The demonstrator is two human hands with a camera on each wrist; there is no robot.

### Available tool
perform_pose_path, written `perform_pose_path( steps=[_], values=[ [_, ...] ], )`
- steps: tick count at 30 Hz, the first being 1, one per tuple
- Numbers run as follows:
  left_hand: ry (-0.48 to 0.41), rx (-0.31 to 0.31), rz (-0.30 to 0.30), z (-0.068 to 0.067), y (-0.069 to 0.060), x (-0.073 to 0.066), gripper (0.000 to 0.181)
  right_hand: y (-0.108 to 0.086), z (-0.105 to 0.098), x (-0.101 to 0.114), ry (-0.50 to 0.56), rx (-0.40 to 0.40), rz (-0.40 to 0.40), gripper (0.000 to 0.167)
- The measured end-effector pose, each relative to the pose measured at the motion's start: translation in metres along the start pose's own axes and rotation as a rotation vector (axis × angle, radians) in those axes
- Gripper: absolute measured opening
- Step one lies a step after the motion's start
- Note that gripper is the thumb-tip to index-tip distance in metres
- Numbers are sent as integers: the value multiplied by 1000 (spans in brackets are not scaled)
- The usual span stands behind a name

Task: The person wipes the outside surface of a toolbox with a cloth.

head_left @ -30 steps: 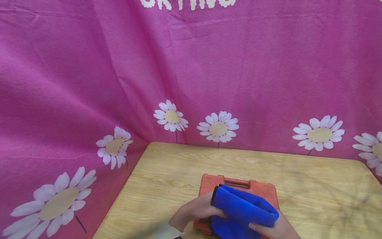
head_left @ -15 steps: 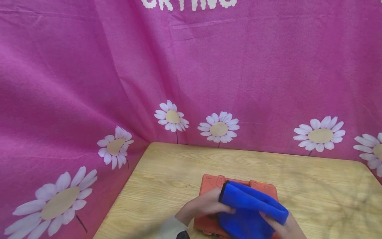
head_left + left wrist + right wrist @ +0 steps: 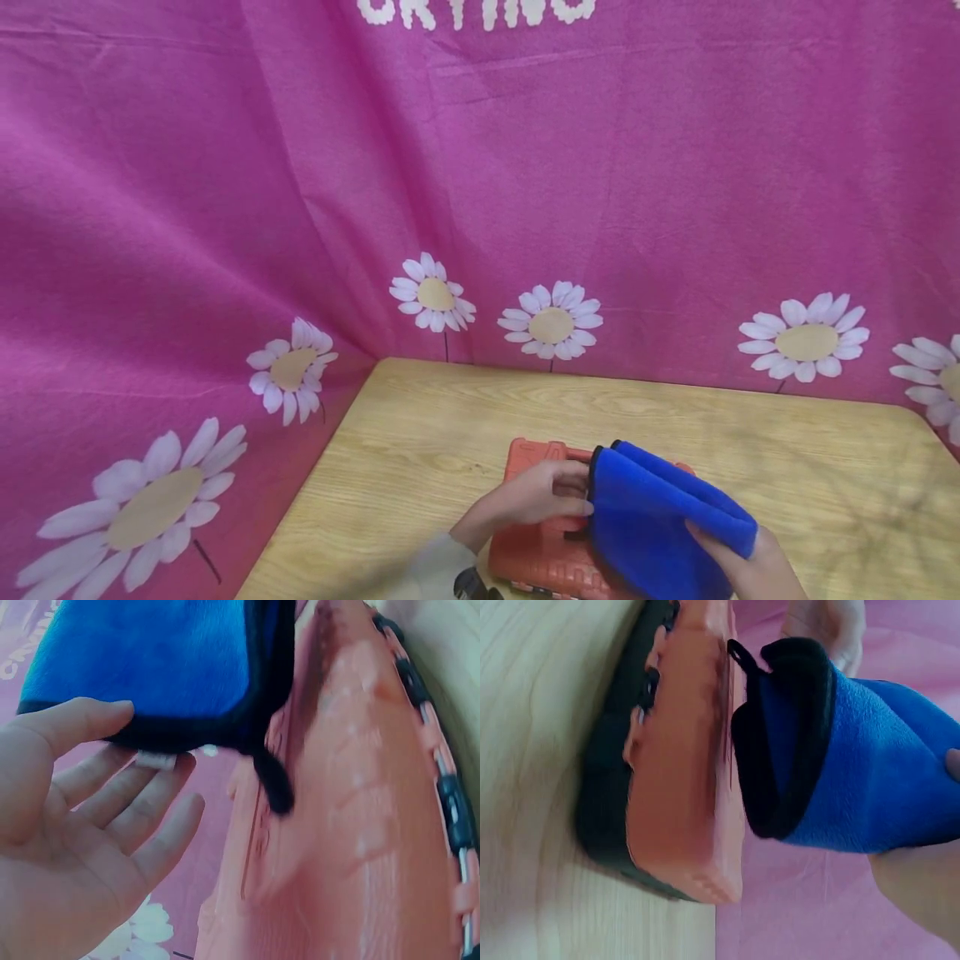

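Note:
A folded blue cloth with black trim is held above an orange-red case. My left hand is at the cloth's left edge. In the left wrist view, this hand has its thumb over the black trim of the cloth and its fingers behind, spread loosely near a small white label. My right hand grips the cloth's right end, thumb in front, other fingers hidden behind it. The right wrist view shows the cloth folded over, with a black loop at its corner.
The case lies on a light wooden table; its dark lower half and latches show in the right wrist view. A pink curtain with white daisies hangs behind the table and along its left side.
Both hands and the cloth have moved to the right, uncovering more of the case's left part. The left fingers, hidden behind the cloth before, now show at its left edge.

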State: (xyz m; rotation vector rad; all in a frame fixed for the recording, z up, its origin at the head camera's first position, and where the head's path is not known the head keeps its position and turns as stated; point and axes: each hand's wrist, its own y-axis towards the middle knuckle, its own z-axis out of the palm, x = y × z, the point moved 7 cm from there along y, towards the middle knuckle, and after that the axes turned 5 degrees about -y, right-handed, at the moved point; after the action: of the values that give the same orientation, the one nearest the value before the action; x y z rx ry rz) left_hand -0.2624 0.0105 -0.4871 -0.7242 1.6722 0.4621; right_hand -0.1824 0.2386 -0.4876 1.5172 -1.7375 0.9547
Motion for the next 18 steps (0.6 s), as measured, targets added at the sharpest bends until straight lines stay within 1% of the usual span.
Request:
perform_pose_path(
  steps=[2, 4, 7, 9, 11, 13, 15, 18],
  values=[
    [7, -19, -2, -2, 1, 2, 35, 2, -7, -4, -16, 7, 38, 64],
    [9, -30, -5, -4, 3, 4, 33, 5, -16, -12, -74, -9, 78, 68],
    [26, -38, -19, -6, 7, 8, 32, 6, -28, -19, -91, -18, 125, 75],
    [96, -47, -32, -9, 9, 9, 33, 6, -35, -23, -82, -30, 139, 77],
    [189, -58, -45, -12, 11, 11, 36, 6, -42, -26, -79, -66, 148, 77],
    [284, -70, -70, -14, 13, 11, 39, 6, -48, -30, -90, -98, 166, 79],
    [382, -82, -91, -15, 16, 11, 43, 6, -55, -33, -82, -145, 176, 78],
    [483, -77, -112, -16, 21, 10, 48, 3, -65, -38, -109, -233, 191, 76]
  ],
)
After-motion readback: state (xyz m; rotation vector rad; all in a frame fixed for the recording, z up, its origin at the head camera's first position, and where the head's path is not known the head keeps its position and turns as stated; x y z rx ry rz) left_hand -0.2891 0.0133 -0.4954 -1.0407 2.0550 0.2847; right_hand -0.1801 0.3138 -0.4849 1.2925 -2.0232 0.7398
